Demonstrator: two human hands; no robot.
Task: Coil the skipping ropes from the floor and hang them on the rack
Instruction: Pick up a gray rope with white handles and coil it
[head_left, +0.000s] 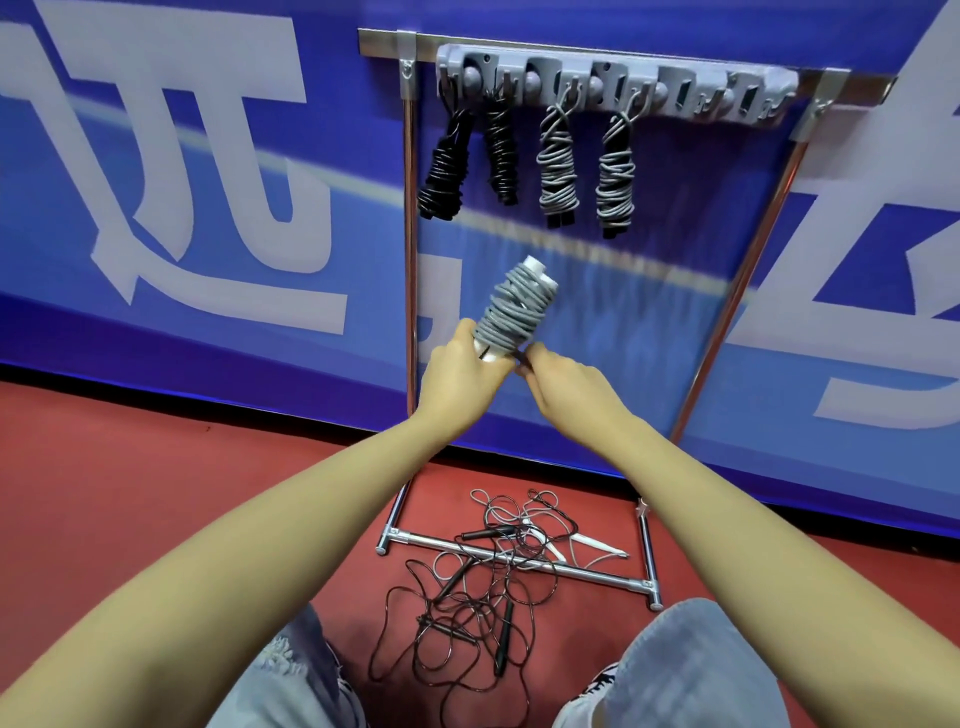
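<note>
A grey skipping rope (511, 312) is wound tightly around its two white handles and points up toward the rack. My left hand (462, 371) grips the lower end of the bundle. My right hand (566, 387) pinches the rope's end at the bundle's base. The grey hook rack (618, 83) hangs on a metal frame above. Two black coiled ropes (470, 161) and two grey coiled ropes (584, 171) hang from its left hooks. Loose black ropes (467, 618) and a white-handled rope (576, 540) lie tangled on the red floor.
The frame's chrome posts (410, 249) stand either side of my hands, and its base bar (519, 561) lies across the tangled ropes. A blue banner wall (208, 208) is behind. My knees in jeans (691, 670) are at the bottom. The rack's right hooks (727, 93) hold nothing.
</note>
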